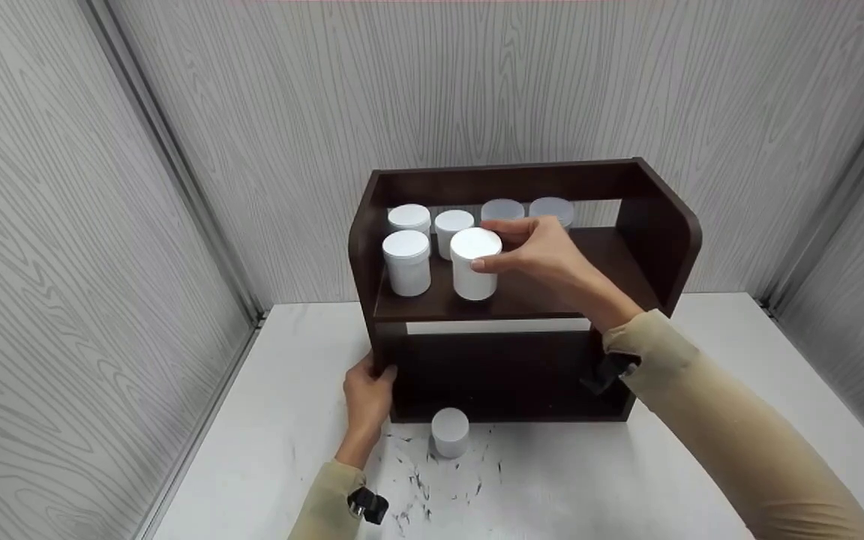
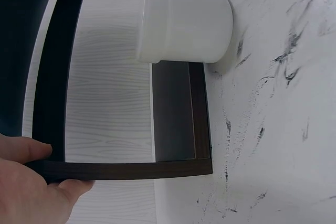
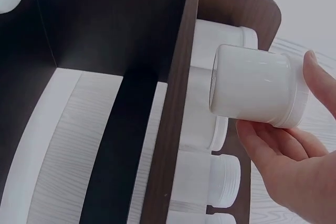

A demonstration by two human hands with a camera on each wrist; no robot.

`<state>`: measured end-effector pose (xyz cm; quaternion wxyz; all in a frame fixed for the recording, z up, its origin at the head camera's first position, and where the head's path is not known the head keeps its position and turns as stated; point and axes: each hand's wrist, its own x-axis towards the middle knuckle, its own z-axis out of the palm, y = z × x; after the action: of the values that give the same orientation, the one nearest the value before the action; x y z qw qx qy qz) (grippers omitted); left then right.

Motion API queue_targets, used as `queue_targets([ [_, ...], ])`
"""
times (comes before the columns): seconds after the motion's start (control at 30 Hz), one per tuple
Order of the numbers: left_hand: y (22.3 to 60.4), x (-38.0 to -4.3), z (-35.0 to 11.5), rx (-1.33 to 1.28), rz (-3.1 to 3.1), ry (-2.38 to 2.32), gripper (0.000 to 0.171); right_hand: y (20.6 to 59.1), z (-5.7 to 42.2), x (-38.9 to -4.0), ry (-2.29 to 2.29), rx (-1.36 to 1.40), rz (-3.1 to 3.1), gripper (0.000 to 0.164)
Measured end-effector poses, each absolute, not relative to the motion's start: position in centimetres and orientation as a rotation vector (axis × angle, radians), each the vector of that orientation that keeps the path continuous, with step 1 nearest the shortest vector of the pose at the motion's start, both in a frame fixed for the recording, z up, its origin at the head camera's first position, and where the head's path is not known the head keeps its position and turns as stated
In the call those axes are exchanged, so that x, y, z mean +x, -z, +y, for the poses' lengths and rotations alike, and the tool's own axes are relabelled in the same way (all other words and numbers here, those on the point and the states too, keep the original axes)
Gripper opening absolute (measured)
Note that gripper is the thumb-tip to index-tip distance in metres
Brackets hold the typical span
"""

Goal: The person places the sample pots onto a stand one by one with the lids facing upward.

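Observation:
In the head view my right hand (image 1: 544, 251) pinches a white lidded jar (image 1: 475, 274) between thumb and fingers, over the front of the upper shelf of a dark brown rack (image 1: 544, 292). The right wrist view has this jar (image 3: 254, 85) tipped sideways by the camera, the right hand's fingers (image 3: 278, 148) around its lid end. My left hand (image 1: 368, 397) grips the rack's left side panel low down, the thumb inside the edge. Another white jar (image 1: 450, 433) stands on the table before the rack, near the left hand.
On the upper shelf stand white jars: one front left (image 1: 407, 264), one behind it (image 1: 409, 217) and a smaller one (image 1: 454, 225). Two translucent-lidded jars (image 1: 503, 211) are farther right. Dark scuffs mark the white table (image 1: 552, 480). Grey wood-patterned panels (image 1: 432, 90) enclose the space.

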<state>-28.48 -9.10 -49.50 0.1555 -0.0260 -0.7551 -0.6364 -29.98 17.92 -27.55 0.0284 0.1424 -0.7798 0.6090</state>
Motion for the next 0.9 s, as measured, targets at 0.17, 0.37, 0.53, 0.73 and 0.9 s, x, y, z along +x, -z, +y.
queue_targets([
  [0.17,49.4,-28.4,-9.2,-0.065,-2.152,1.823,0.041,27.5,17.7,-31.1,-1.858,0.402,-2.438,0.069],
  [0.37,49.5,-28.2,-9.2,-0.069,-2.163,1.802,0.042,28.2,17.4,-32.4,-1.899,0.388,-2.442,0.074],
  [0.53,49.5,-28.3,-9.1,-0.054,-2.173,1.793,0.043,28.6,17.4,-33.1,-1.88,0.385,-2.457,0.074],
  [0.73,49.5,-28.4,-9.0,-0.051,-2.17,1.785,0.042,28.7,17.1,-33.5,-1.919,0.356,-2.449,0.074],
  [0.9,49.5,-28.4,-9.0,-0.054,-2.191,1.782,0.043,28.6,16.9,-33.7,-1.883,0.376,-2.481,0.069],
])
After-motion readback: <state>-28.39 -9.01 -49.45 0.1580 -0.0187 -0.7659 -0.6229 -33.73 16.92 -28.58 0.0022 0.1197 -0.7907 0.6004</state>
